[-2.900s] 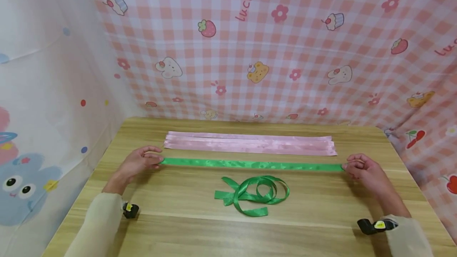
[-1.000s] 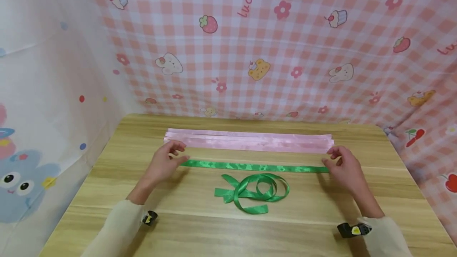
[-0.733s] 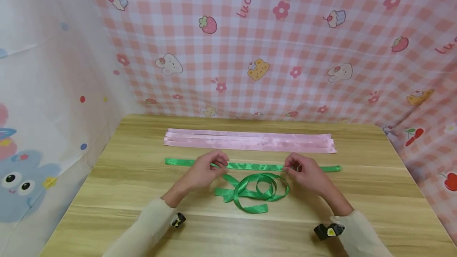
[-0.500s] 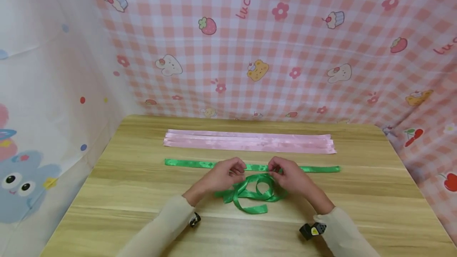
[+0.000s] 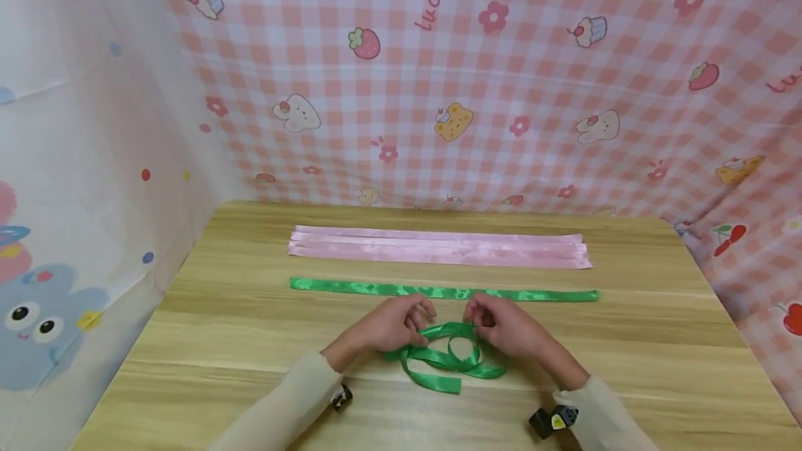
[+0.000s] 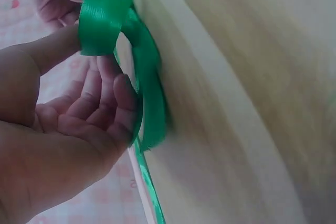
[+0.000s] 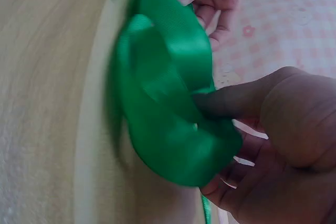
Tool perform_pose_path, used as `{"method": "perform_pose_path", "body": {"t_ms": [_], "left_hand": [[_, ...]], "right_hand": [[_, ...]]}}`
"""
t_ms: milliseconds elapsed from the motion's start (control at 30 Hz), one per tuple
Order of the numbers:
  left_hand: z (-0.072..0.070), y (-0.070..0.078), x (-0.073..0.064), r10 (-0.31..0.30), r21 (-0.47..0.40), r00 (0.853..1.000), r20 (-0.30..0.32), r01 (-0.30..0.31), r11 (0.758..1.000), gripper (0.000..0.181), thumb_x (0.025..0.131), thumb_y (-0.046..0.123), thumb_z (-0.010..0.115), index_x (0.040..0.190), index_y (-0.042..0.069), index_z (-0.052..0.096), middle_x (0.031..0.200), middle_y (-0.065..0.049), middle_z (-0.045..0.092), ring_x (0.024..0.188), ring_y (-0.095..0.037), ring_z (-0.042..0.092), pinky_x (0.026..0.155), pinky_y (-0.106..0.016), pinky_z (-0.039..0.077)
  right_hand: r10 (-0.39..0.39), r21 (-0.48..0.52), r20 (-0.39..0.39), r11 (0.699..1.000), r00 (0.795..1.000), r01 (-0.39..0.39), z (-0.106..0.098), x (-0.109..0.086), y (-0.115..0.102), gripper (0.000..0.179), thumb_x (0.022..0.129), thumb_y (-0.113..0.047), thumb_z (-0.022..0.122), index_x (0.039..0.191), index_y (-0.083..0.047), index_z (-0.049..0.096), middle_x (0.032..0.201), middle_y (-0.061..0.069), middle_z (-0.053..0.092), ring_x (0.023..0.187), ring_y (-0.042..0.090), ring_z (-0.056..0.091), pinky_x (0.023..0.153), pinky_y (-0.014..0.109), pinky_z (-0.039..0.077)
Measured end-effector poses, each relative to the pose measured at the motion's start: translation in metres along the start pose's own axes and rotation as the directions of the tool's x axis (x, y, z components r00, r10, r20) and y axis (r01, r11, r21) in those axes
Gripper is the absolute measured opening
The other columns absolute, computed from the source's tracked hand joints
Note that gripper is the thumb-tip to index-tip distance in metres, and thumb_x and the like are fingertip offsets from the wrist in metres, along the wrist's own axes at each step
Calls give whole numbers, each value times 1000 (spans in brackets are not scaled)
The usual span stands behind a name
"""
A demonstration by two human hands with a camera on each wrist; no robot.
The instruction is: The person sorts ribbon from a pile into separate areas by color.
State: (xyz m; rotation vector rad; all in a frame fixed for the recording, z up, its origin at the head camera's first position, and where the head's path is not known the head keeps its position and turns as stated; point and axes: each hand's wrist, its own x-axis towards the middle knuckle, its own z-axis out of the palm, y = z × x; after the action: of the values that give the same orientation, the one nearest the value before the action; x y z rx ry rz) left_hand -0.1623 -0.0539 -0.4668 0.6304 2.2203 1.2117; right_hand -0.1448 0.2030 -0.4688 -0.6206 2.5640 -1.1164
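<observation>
In the head view, a loose tangle of curled green ribbon (image 5: 438, 358) lies between my hands at mid-table. My left hand (image 5: 391, 324) pinches its left side, with the thumb against the satin. On the right side, my right hand (image 5: 514, 329) grips a loop between thumb and fingers, and the right wrist view shows that broad green loop (image 7: 173, 150) bent around the thumb tip. Just beyond both hands, a straight green ribbon (image 5: 445, 292) lies flat across the table, untouched. From the left wrist, a ribbon band (image 6: 102, 27) hides part of my left thumb.
Several pink ribbons (image 5: 438, 252) lie side by side, parallel to the straight green one, toward the back of the wooden table (image 5: 219, 312). A pink checked cloth (image 5: 401, 89) hangs behind the table, and a white patterned cloth (image 5: 81, 124) hangs at the left.
Both hands have let go of the straight green ribbon, leaving it flat, and come inward to the curled ribbon. They have taken hold of it and drawn it slightly toward me.
</observation>
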Motion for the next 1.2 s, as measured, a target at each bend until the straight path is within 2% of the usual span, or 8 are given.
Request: {"method": "perform_pose_path", "body": {"t_ms": [167, 333, 467, 567, 767, 900, 1000, 1200], "left_hand": [[-6, 5, -7, -16, -184, 1000, 21, 20, 983, 42, 82, 7, 81, 119, 6, 60, 86, -1, 66, 79, -12, 62, 75, -26, 52], [-15, 12, -12, 7, -310, 998, 62, 13, 951, 45, 84, 8, 79, 124, 3, 58, 88, -1, 64, 74, -10, 58, 73, -23, 51], [-20, 18, -16, 18, -355, 996, 90, 15, 935, 44, 87, 6, 75, 127, 1, 56, 93, -2, 64, 79, -10, 60, 75, -25, 52], [-23, 22, -20, 5, -337, 992, 128, 39, 941, 44, 90, 12, 73, 129, 4, 55, 98, -4, 67, 87, -17, 65, 78, -29, 53], [-35, 32, -31, 23, -343, 983, 182, 42, 939, 33, 97, 17, 65, 128, 12, 56, 106, -18, 71, 102, -29, 67, 84, -33, 51], [-46, 41, -39, 116, -435, 983, 140, -44, 899, 32, 98, 8, 61, 129, 8, 55, 98, -16, 71, 91, -20, 68, 73, -30, 50], [-54, 50, -46, 178, -477, 980, 90, -115, 871, 34, 97, 3, 59, 130, 5, 52, 92, -8, 70, 72, -14, 59, 61, -25, 43], [-74, 61, -62, 214, -488, 977, -19, -196, 850, 34, 99, 6, 58, 132, 6, 49, 91, -3, 66, 61, -13, 43, 59, -24, 39]], "right_hand": [[41, 118, 38, 992, 998, -45, -10, -9, -7, 18, 87, 0, 71, 98, -8, 59, 80, 0, 52, 75, 16, 49, 64, 25, 43], [-30, 227, 52, 974, 998, 18, -23, -15, -9, 20, 85, -4, 76, 97, -3, 60, 77, 2, 49, 71, 13, 47, 62, 24, 42], [-77, 307, 74, 950, 994, 51, -31, -18, -9, 20, 85, -5, 76, 97, -3, 59, 80, 5, 48, 73, 12, 46, 63, 25, 42], [-89, 343, 92, 938, 992, 52, -35, -21, -11, 19, 88, -6, 73, 99, 0, 58, 83, 6, 49, 75, 14, 47, 65, 26, 42], [-156, 420, 91, 902, 984, 104, -39, -23, -25, 13, 93, -1, 65, 101, 1, 55, 89, 9, 51, 79, 11, 51, 68, 26, 48], [-224, 518, 90, 843, 970, 147, -45, -25, -38, 13, 95, 8, 56, 106, 5, 50, 94, 9, 53, 77, 8, 59, 68, 26, 54], [-275, 567, 93, 805, 957, 176, -50, -28, -46, 16, 96, 7, 55, 110, 7, 47, 97, 12, 51, 67, 14, 57, 63, 27, 53], [-324, 542, 97, 810, 941, 223, -62, -35, -58, 18, 99, 3, 53, 116, 4, 47, 94, 6, 51, 59, 31, 44, 56, 32, 47]]}}
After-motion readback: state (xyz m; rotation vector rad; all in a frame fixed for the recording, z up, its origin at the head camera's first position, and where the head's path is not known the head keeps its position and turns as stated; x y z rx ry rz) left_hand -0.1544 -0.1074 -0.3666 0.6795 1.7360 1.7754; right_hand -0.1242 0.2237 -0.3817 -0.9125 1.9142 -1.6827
